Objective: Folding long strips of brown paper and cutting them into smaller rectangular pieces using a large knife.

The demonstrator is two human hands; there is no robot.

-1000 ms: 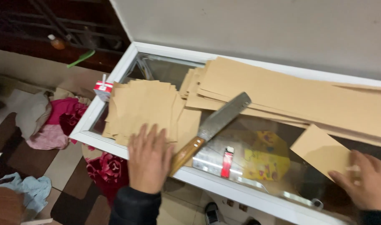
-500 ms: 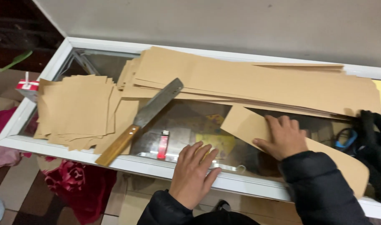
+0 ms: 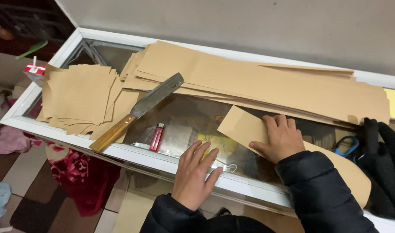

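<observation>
My right hand lies flat on a long strip of brown paper that slants across the glass top of a white-framed case. My left hand rests open on the glass and the front frame, fingers spread, holding nothing. A big knife with a wooden handle lies left of my hands, its blade toward the back. A red lighter sits on the glass between the knife and my left hand.
A stack of long brown paper sheets runs along the back. A pile of smaller cut brown pieces lies at the left. Blue-handled scissors and a black cloth are at the right. A red-and-white small box sits at the left corner.
My left hand left the pile of cut pieces and moved right to the glass front. My right hand slid the brown strip leftward and now presses it flat.
</observation>
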